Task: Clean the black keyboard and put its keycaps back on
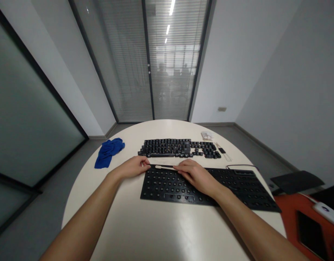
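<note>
A black keyboard (167,186) stripped of its keycaps lies in front of me on the table. My right hand (195,174) is over its upper left part, closed on a cotton swab (164,167). The swab points left, its white tip (158,167) along the keyboard's far edge. At the far left corner, my left hand (133,167) has its fingers curled and pinched on the keyboard's edge. Behind the keyboard, the loose black keycaps (167,148) are set out in rows, like a keyboard layout.
A crumpled blue cloth (109,150) lies on the round white table (134,224) at left. Toward the far right are a clear plastic bag (207,135) and a wire keycap puller (224,151). A cable (241,166) runs behind the keyboard. A phone (312,233) rests on an orange seat (289,214).
</note>
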A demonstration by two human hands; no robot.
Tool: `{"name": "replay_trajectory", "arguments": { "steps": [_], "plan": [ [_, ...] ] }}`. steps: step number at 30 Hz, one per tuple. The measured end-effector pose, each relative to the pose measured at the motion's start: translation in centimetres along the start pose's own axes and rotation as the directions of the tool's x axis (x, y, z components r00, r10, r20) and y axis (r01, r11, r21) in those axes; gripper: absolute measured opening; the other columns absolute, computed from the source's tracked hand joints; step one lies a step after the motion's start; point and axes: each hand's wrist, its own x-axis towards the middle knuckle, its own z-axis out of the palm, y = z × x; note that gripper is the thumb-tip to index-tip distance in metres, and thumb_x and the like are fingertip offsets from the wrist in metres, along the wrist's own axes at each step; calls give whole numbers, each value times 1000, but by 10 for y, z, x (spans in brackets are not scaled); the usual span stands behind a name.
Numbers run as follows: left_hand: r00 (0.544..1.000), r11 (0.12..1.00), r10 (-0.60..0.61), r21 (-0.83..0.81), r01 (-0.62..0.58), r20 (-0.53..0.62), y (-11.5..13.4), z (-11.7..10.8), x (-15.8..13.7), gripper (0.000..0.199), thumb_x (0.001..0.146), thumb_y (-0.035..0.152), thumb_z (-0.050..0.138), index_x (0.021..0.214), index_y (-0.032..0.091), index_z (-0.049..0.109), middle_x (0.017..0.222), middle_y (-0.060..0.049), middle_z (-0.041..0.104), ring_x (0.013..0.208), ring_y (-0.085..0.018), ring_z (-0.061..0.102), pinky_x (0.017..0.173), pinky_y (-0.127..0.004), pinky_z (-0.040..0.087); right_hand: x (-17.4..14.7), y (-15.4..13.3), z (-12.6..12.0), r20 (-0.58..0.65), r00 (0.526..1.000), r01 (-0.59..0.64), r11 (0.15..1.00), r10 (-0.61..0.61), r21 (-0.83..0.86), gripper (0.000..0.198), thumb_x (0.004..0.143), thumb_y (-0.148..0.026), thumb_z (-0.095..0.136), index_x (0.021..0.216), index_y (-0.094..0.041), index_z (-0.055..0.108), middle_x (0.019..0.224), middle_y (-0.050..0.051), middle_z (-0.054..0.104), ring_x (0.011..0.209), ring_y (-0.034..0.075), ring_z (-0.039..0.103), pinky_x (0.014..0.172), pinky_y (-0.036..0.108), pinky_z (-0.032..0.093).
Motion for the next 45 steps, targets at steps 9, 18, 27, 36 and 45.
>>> {"name": "replay_trajectory", "arguments": {
  "steps": [9, 18, 27, 36, 45],
  "plan": [
    [1000, 1000, 4, 7, -4, 7, 0, 0, 0, 28, 86, 44, 57, 93, 19, 67, 78, -3, 66, 70, -20, 59, 63, -27, 41, -1, -1, -3, 23, 999, 32, 999, -33, 23, 32, 101, -20, 51, 126, -26, 69, 105, 8, 70, 103, 23, 60, 94, 41, 50],
    [1000, 1000, 3, 20, -3, -1, -1, 1, 2, 30, 84, 44, 57, 93, 18, 68, 76, -3, 67, 71, -20, 60, 65, -28, 42, 0, -2, 1, 45, 996, 69, 996, -71, 51, 30, 101, -18, 51, 124, -24, 70, 105, 8, 71, 106, 23, 59, 95, 41, 49],
    [1000, 1000, 7, 10, -7, -5, -2, 0, 2, 30, 84, 45, 59, 93, 19, 68, 76, -2, 67, 69, -20, 59, 63, -28, 41, -2, -6, -3, 80, 992, 95, 991, -102, 96, 30, 102, -21, 49, 124, -25, 70, 107, 8, 71, 110, 22, 59, 96, 39, 49],
    [1000, 1000, 8, 9, -8, -8, -3, 2, 3, 29, 85, 44, 58, 93, 18, 68, 75, -2, 65, 70, -19, 59, 62, -27, 41, -3, -5, -10, 151, 981, 101, 987, -120, 129, 30, 103, -23, 49, 123, -24, 71, 110, 9, 71, 111, 22, 58, 98, 38, 49],
    [1000, 1000, -2, 22, 3, -10, -3, 1, 3, 28, 85, 43, 58, 93, 18, 68, 75, -2, 65, 68, -19, 58, 62, -27, 41, -5, -1, -13, 166, 974, 122, 975, -154, 188, 30, 102, -24, 49, 123, -24, 71, 110, 9, 72, 110, 21, 60, 98, 38, 49]
  ]
}}
